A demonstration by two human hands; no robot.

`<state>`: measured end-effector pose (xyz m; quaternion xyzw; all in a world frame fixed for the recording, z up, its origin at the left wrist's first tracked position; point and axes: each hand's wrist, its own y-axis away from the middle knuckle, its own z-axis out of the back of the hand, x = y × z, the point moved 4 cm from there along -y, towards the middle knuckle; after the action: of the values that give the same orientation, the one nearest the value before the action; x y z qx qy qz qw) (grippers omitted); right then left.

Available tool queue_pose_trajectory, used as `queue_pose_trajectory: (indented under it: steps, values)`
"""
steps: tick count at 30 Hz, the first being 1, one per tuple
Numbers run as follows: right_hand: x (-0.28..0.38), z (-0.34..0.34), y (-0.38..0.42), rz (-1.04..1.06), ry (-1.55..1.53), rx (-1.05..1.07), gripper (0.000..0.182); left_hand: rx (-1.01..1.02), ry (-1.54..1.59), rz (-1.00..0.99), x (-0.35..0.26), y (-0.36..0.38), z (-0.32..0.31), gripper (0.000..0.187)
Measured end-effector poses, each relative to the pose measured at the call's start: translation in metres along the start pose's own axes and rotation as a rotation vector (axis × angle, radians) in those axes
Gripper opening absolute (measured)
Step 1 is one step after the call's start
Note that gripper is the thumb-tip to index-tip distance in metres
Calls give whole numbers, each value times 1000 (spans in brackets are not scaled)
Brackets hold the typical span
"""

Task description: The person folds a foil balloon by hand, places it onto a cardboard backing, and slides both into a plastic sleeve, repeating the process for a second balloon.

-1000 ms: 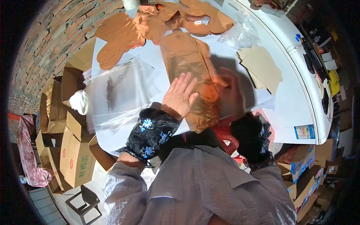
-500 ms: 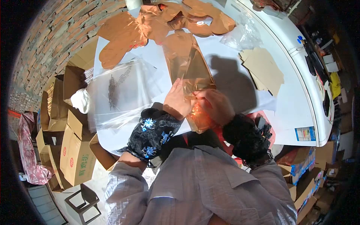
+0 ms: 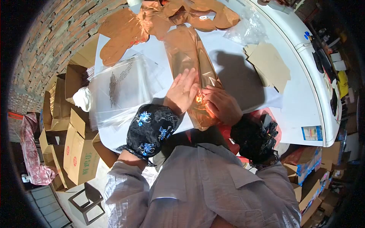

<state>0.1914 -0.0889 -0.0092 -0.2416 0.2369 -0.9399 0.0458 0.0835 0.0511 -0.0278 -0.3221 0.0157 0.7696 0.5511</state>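
Closest in, both hands are on the long copper-coloured film bag [image 3: 194,64] lying flat on the white tabletop [image 3: 300,102], its near end hanging just over the edge toward the person. The left hand [image 3: 182,91] is spread flat, fingers straight, pressing the bag down along its left side. The right hand [image 3: 221,104] is curled, fingertips pinching the film near the bag's lower end, right beside the left palm (can't tell if it's folding an edge or sealing it, the glare on the foil hides that bit). So my read is this one's mid-way: laid out and flattened, the near end not finished off yet.

Left of the hands sits a stack of clear plastic sleeves [image 3: 121,87] with black print, overlapping the tabletop's edge. Right, well apart, some brown card pieces [image 3: 268,64]. Further back there's a heap of copper foil shapes [image 3: 159,19] touching the far tip of the bag, plus a crumpled clear bag [image 3: 247,30]. Those look like the pile still to deal with.

Nothing really blocks the hands. Cardboard boxes [image 3: 78,148] are stacked on the floor to the left.
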Motion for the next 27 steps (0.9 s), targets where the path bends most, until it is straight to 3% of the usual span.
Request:
queue_pose_trajectory:
  steps: [8, 15, 21, 24, 27]
  values:
    - [7, 8, 0, 47, -13, 21, 25, 96, 377, 169, 4, -10, 9, 58]
    - [-12, 5, 7, 71, -30, 27, 31, 88, 63, -29, 20, -6, -5, 59]
    - [-28, 23, 7, -72, -5, -114, 27, 49, 179, -10, 14, -7, 2, 62]
    - [-27, 18, 10, 72, 95, -60, 23, 5, 191, -26, 13, -8, 5, 65]
    - [-21, 15, 11, 78, 137, -28, 24, 23, 194, -7, 15, -9, 7, 67]
